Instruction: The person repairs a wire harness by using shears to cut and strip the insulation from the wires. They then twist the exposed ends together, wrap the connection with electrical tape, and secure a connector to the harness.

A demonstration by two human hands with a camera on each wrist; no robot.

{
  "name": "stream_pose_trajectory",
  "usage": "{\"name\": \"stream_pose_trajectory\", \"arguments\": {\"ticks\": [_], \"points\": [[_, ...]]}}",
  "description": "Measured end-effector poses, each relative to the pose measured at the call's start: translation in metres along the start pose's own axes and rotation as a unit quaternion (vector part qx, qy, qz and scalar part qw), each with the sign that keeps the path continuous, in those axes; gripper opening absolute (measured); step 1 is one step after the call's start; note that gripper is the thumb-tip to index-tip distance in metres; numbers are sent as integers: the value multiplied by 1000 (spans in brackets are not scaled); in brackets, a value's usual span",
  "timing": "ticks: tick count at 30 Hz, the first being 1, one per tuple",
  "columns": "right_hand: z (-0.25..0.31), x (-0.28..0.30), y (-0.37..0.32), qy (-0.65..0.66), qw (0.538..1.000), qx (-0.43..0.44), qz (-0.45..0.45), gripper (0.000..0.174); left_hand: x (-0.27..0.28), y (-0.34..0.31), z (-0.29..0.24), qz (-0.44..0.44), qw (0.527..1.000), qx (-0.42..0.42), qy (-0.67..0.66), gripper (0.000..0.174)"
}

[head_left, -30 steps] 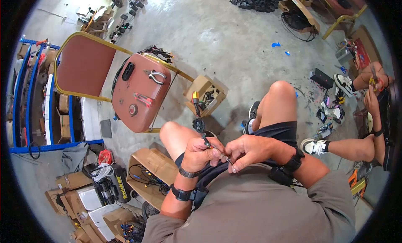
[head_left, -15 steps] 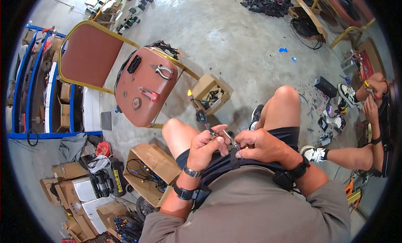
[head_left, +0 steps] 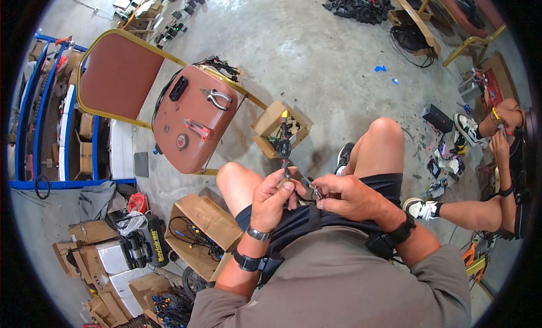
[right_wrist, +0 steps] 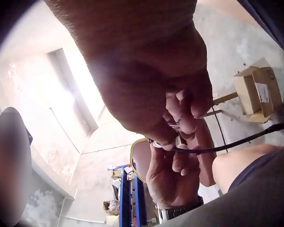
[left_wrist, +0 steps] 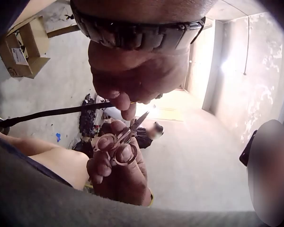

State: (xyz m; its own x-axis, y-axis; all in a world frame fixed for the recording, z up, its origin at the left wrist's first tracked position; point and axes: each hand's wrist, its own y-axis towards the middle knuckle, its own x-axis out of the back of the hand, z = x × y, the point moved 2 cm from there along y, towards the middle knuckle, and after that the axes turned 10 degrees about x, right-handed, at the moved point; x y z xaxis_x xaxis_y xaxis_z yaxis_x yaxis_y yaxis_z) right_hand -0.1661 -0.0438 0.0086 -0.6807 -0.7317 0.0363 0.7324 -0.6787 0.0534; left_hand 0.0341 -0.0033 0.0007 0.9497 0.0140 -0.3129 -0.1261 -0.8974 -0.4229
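Observation:
My left hand (head_left: 269, 200) pinches a black-sleeved cable (head_left: 284, 151) between thumb and fingers. From that grip the cable runs away from me, with a bulky dark middle and a yellow connector (head_left: 284, 116) at its far end. My right hand (head_left: 351, 196) holds small metal scissors (left_wrist: 140, 123), fingers through the ring handles. In the left wrist view the blades point up toward the left fingertips, slightly parted from each other. The right wrist view shows both hands close together, the right one covering most of the scissors.
Pliers (head_left: 217, 99), a red cutter (head_left: 197, 128) and a round tape roll (head_left: 182, 141) lie on the brown chair (head_left: 169, 158). A small cardboard box (head_left: 265, 147) stands ahead; a larger carton (head_left: 212, 215) with cables sits at left. Another person's leg (head_left: 471, 211) is at right.
The hands, close together at first, have moved slightly apart, bringing the scissors into sight. The cable's yellow end has swung to the right, in front of the small box.

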Motion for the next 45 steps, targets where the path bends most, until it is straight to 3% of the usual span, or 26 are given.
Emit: {"name": "stream_pose_trajectory", "arguments": {"ticks": [6, 11, 21, 27, 29, 30, 32, 41, 45], "points": [[7, 7, 2, 3, 999, -33, -23, 37, 3, 1, 0, 2, 1000, -11, -1, 27], [11, 11, 4, -96, 993, 40, -59, 43, 2, 0, 1, 11, 999, -13, 28, 26], [9, 17, 4, -78, 995, 24, -54, 46, -1, -4, -1, 30, 998, 3, 59, 25], [12, 12, 1, -161, 983, 38, -83, 48, -3, -12, -2, 1, 1000, 13, 15, 22], [14, 13, 4, -262, 943, 155, -134, 50, -6, -12, -8, 13, 1000, 19, -15, 23], [15, 15, 6, -265, 942, 156, -133, 50, -8, -10, -10, 24, 998, 25, -44, 24], [18, 17, 10, -379, 892, 205, -136, 51, -9, -7, -10, 16, 998, 29, -60, 25], [22, 25, 22, -483, 836, 219, -142, 46, -9, 0, -11, 56, 988, 78, -120, 28], [20, 24, 18, -496, 834, 202, -129, 45, -9, -1, -8, 78, 984, 110, -112, 29]]}}
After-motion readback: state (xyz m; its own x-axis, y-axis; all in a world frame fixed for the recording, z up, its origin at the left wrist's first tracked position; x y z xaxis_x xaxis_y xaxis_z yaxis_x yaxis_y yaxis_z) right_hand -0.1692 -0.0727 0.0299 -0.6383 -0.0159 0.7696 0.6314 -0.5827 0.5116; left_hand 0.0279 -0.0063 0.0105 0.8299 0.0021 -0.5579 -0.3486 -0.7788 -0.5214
